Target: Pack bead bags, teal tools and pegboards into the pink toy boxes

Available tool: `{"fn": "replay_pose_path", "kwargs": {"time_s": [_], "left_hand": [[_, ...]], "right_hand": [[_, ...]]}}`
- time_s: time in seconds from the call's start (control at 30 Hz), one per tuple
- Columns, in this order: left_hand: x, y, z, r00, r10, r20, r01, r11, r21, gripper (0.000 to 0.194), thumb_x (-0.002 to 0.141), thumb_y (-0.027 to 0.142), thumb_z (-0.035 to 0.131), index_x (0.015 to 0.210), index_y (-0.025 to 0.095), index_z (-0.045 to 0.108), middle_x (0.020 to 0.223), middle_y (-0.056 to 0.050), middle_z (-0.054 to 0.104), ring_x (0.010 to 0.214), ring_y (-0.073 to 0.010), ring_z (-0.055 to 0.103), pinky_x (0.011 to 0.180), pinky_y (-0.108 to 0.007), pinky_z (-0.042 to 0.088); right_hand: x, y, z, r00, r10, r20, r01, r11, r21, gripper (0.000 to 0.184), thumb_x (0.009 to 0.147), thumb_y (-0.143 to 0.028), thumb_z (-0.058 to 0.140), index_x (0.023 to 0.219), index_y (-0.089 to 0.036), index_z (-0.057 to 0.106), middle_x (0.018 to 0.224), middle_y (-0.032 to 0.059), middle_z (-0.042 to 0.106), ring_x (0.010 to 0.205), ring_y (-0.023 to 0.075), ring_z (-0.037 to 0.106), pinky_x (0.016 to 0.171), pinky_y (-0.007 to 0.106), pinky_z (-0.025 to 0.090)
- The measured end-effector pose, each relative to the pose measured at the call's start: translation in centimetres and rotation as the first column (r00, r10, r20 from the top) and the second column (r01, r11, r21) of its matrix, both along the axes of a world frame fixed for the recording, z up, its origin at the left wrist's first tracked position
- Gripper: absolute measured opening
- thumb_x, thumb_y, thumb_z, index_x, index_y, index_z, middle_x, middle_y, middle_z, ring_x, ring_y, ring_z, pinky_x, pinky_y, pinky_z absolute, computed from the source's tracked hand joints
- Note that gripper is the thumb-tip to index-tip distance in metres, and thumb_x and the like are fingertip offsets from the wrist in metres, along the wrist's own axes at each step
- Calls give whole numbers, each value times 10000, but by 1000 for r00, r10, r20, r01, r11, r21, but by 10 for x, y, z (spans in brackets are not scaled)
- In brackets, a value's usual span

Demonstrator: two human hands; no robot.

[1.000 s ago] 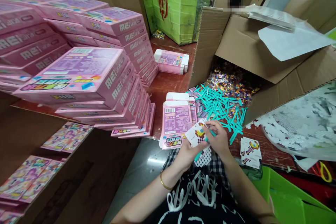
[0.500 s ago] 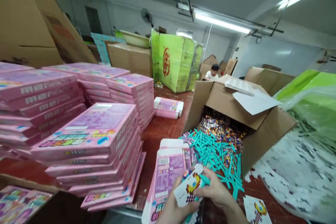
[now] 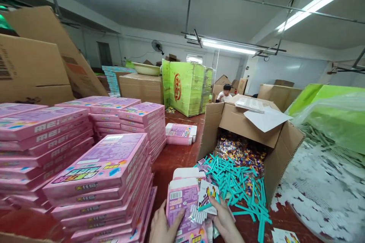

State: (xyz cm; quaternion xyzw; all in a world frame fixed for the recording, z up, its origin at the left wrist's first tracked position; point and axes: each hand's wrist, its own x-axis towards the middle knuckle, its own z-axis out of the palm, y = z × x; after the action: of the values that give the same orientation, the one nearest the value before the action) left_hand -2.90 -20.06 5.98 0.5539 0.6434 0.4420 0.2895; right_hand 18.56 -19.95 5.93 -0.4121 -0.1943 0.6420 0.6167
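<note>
**One carton in hand, many packed, plenty of parts left**

The left hand [image 3: 163, 226] lies flat-fingered on the flap end of a pink flat carton [image 3: 182, 207] at the near edge of the table, thumb spread, pressing and gripping the carton rather than clenching. The right hand [image 3: 225, 222] pinches a small bundle against the carton's open right side: a pixel-pattern card [image 3: 207, 194], a teal stick [image 3: 205, 207] and a white grid plate [image 3: 196, 214] whose ribbed edge shows beneath the card. The bundle sits at the carton's mouth, touching it; whether any of it is already inside I cannot tell.

Just right of the hands lies a loose heap of teal sticks [image 3: 239, 180], spilling from the mouth of a tipped cardboard box [image 3: 251, 121] that also holds a mass of small coloured pieces [image 3: 242, 151]. Another pattern card [image 3: 283, 235] lies at the near right, beside a wide spread of white grid plates [image 3: 322, 193].

To the left stand tall stacks of closed pink boxes [image 3: 99, 171], reaching back along the red table [image 3: 176, 155], with one lone pink box [image 3: 181, 133] farther off. A green wrapped bale [image 3: 185, 87] stands at the far end, and a person in a white shirt [image 3: 226, 97] sits beyond the box.

Judging by this, a great many boxes are finished, this one is at the filling stage and not yet closed, and the supply of parts suggests much work remains.
</note>
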Motion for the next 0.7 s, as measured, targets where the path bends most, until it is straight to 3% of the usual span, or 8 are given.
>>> {"fn": "replay_pose_path", "kwargs": {"time_s": [0.07,0.13,0.23,0.33,0.4,0.5,0.57,0.7], "left_hand": [[5,-3,14,999,-4,43,2,999,39,856,602,671,664,1218,97,512,1207,-211,597,1184,-408,546,1019,-554,415],[11,-12,37,991,-43,126,34,997,72,791,582,621,723,1159,112,544,1162,-190,637,1124,-390,594,983,-535,457],[20,-37,73,953,-140,270,146,989,-5,657,565,543,794,1028,129,579,968,-137,713,917,-341,683,860,-497,539],[30,-66,97,894,-256,367,292,955,-44,607,555,471,841,987,135,577,912,-113,732,837,-286,704,796,-431,573],[37,-83,102,912,-301,278,302,952,39,640,538,444,867,1021,141,577,914,-90,727,825,-260,703,771,-392,579],[43,-105,98,957,-289,31,273,930,246,692,510,470,886,1041,154,574,903,-59,703,800,-229,693,707,-327,571],[43,-116,92,957,-272,-103,291,883,368,673,523,515,871,1011,156,580,862,-45,687,760,-212,687,658,-293,557],[40,-132,86,947,-223,-233,316,779,541,661,526,578,847,961,161,577,804,-35,674,676,-189,681,595,-259,532]], "right_hand": [[-2,-5,6,1000,-25,-12,26,999,30,637,483,-410,925,1012,-158,673,954,84,741,830,271,707,697,339,557],[5,-14,27,999,-51,-13,51,998,34,659,452,-370,943,1007,-160,655,947,80,741,838,268,710,733,344,561],[30,-37,78,993,-118,19,117,993,29,719,399,-295,961,1024,-181,624,946,61,740,838,250,710,789,365,567],[55,-63,132,967,-241,82,223,957,184,647,506,-380,917,1053,-206,619,1010,46,721,898,241,698,838,408,566],[65,-77,159,906,-400,141,328,872,363,588,606,-430,863,1093,-224,605,1073,40,697,981,222,675,885,401,551],[70,-97,176,772,-575,270,318,719,618,619,635,-456,847,1146,-227,584,1105,58,674,1003,217,661,936,391,523],[72,-113,176,712,-600,364,187,662,725,658,602,-454,875,1146,-225,586,1061,55,673,951,210,668,900,359,535],[71,-143,171,561,-590,580,-111,641,760,632,593,-470,885,1092,-193,612,957,53,678,830,195,668,747,286,559]]}}
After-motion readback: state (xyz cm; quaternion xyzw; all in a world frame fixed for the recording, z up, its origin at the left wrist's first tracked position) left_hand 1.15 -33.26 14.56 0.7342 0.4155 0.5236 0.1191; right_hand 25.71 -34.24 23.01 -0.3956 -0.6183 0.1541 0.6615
